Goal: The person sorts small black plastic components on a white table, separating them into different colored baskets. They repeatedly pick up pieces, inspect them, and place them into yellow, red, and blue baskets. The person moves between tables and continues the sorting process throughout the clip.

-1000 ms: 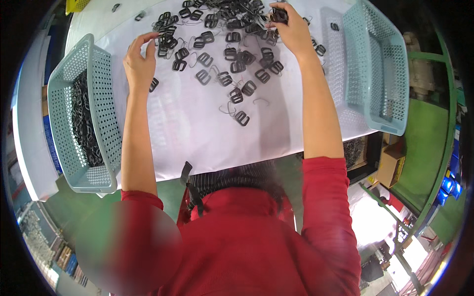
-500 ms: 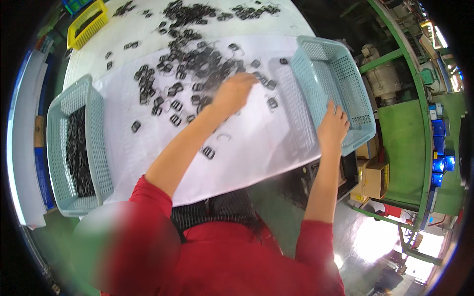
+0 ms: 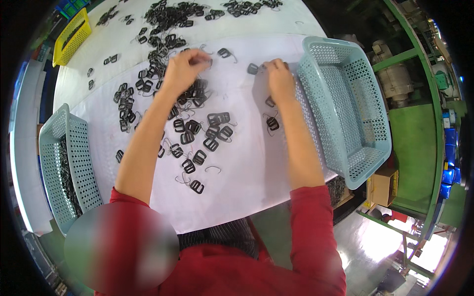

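My left hand (image 3: 183, 73) is over the pile of small black buckles (image 3: 163, 54). Its fingers pinch a small dark piece that looks like one of the buckles. To its right, above the white cloth, my right hand (image 3: 281, 83) has its fingers curled together. Something dark shows at its fingertips, too small and blurred to name. A single buckle (image 3: 253, 68) lies just left of the right hand, and another buckle (image 3: 272, 123) lies below it, by the forearm. Many buckles have thin wire-like hooks. A nearer cluster of buckles (image 3: 211, 143) sits between my forearms.
At the right edge of the white-covered table (image 3: 237, 197) stands a light blue perforated basket (image 3: 340, 170). A similar blue basket (image 3: 81, 163) at the left holds black pieces. Far left is a yellow basket (image 3: 74, 47). A green metal frame (image 3: 414, 64) rises beyond the right side.
My right hand has left the right basket's near side and moved up and left over the cloth. The left hand has gone left and farther from me. The view has shifted slightly.
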`<act>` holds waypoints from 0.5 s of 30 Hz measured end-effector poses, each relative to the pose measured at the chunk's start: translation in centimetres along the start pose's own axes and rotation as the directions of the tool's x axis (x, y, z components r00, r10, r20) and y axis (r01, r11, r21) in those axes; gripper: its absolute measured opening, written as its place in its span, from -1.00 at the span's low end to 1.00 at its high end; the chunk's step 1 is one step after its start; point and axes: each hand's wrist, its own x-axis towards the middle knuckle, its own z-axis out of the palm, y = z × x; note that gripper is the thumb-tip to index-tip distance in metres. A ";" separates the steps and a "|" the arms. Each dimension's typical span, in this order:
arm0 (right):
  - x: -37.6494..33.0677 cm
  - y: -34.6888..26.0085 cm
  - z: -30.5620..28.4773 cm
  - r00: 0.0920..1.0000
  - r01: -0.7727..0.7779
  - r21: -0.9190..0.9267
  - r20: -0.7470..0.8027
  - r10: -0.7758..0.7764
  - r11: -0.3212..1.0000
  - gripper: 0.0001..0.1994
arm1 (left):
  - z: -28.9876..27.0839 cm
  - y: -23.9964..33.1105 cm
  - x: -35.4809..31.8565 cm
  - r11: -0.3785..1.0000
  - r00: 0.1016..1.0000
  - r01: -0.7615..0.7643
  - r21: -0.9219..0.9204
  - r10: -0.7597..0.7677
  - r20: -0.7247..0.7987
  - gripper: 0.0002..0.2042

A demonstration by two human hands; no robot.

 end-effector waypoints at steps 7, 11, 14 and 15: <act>-3.9 2.0 -4.4 0.691 -0.620 0.766 0.432 0.579 0.168 -0.75 | 4.7 0.7 5.4 0.910 0.893 0.355 -0.215 -0.263 0.365 -0.75; -5.5 0.6 -3.7 0.761 -0.646 0.280 0.304 0.572 0.710 -0.70 | 12.1 3.8 6.3 0.892 0.981 -0.023 0.451 -0.067 0.182 -0.68; -5.1 -1.4 -4.8 0.829 -0.541 0.318 0.360 0.428 0.779 -0.68 | 11.3 4.1 6.1 0.976 0.908 0.040 0.216 -0.126 0.400 -0.65; -4.7 -1.7 -6.0 0.815 -0.573 0.469 0.413 0.407 0.672 -0.69 | 10.0 3.8 6.2 0.991 0.849 0.102 0.091 -0.134 0.512 -0.63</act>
